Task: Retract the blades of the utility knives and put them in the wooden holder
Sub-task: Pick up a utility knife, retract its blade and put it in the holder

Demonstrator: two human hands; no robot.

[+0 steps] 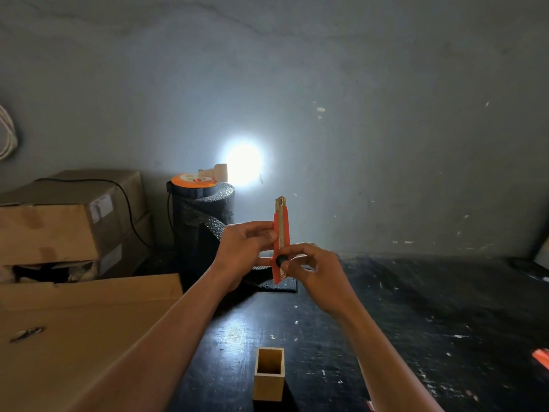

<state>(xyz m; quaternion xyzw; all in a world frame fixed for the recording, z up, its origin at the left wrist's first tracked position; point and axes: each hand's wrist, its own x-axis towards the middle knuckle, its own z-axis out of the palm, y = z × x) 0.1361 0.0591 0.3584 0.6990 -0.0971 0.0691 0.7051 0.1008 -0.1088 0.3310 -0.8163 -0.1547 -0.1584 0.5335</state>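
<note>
Knife: orange, held upright at frame centre, blade tip exposed at 12 o'clock, pointed away from the body. Left hand: clamped on the mid-body, apparently to steady it. Right hand: pinched on the black slider, seemingly for retraction. Holder: upright on the surface at 6 o'clock, mouth open, nothing seen inside. Another orange item: at 4 o'clock, cut off by the frame.

The wooden holder stands on the counter nearest the viewer, upright. Above and beyond it both hands hold a utility knife upright, left hand to its left, right hand to its right. Stacked boxes sit at the left (against the wall), a lamp behind.
</note>
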